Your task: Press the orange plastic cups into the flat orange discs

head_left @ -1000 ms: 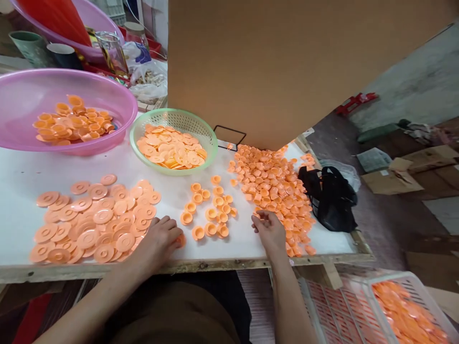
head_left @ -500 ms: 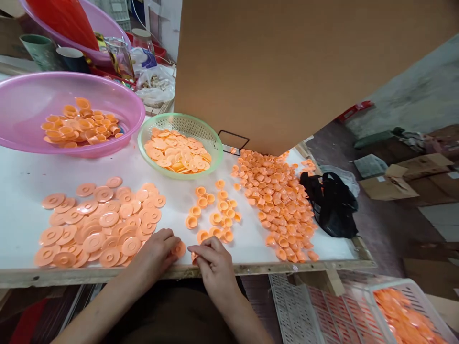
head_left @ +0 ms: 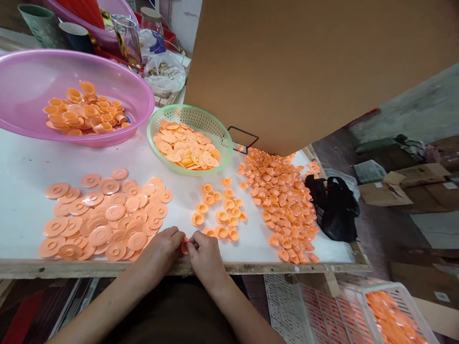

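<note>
My left hand [head_left: 163, 249] is closed on an orange plastic disc [head_left: 185, 245] at the table's front edge. My right hand [head_left: 206, 255] meets it there, its fingers pinched against the disc; whatever small piece they hold is covered by the fingertips. To the left of my hands lies a spread of flat orange discs [head_left: 100, 235]. Small orange cups [head_left: 229, 217] stand loosely grouped just beyond my right hand. Farther right is a big heap of similar cups [head_left: 283, 200].
A pink basin [head_left: 21, 67] with orange cup-shaped pieces and a green strainer basket [head_left: 224, 138] of discs stand behind. A large cardboard box [head_left: 287, 71] rises at the back. A black bag [head_left: 335, 210] lies at the right edge, above a white crate [head_left: 423, 306] of orange pieces.
My right hand has moved left, bringing its small orange cup against the disc in my left hand. The two hands now touch, and the view has shifted slightly.
</note>
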A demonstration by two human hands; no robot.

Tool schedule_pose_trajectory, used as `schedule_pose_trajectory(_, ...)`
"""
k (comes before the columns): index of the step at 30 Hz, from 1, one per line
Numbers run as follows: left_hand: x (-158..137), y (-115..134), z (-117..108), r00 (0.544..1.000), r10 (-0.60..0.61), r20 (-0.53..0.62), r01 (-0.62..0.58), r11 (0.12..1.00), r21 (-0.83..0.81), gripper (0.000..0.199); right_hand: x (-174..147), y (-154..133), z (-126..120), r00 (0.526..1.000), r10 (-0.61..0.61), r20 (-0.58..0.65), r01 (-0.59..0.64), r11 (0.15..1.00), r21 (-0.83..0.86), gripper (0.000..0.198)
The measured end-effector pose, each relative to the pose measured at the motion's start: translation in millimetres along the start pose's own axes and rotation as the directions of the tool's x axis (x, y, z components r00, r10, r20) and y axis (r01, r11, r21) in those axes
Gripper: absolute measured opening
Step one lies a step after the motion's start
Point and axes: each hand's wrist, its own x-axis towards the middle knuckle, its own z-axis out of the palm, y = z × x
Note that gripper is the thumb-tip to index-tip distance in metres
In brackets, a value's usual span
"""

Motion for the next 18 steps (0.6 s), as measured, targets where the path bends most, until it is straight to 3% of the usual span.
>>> schedule_pose_trajectory(5, 0.5, 5.2, -4.0, 0.998, -0.024, 0.061, 0.025, 1.0, -0.013, 0.017, 0.4, -4.7, -4.6, 0.997, -0.065, 0.043, 0.07, 0.99, -0.121, 0.024)
schedule_pose_trajectory(10, 3.1, 10.9, -10.4, 0.992, -0.059, 0.108, 0.053, 0.997, 0.053, 0.018, -0.2, -3.9, -3.0, 0.996, -0.078, 0.046, 0.083, 0.991, -0.109, 0.023)
schedule_pose_trajectory(13, 5.0, 9.4, -17.9, 0.985, -0.065, 0.159, 0.07, 0.997, -0.024, 0.013, -0.1, -2.6, -1.9, 0.997, -0.068, 0.045, 0.072, 0.993, -0.093, 0.024)
schedule_pose_trajectory(15, 7.3, 11.2, -23.1, 0.977, -0.112, 0.183, 0.129, 0.988, -0.083, 0.011, -0.1, -1.7, -1.9, 0.997, -0.055, 0.046, 0.058, 0.996, -0.066, 0.025)
schedule_pose_trajectory(18, 12.1, 20.1, -25.8, 0.958, -0.256, 0.127, 0.272, 0.952, -0.136, 0.01, -0.3, 0.2, -2.2, 0.998, -0.047, 0.04, 0.049, 0.997, -0.051, 0.025)
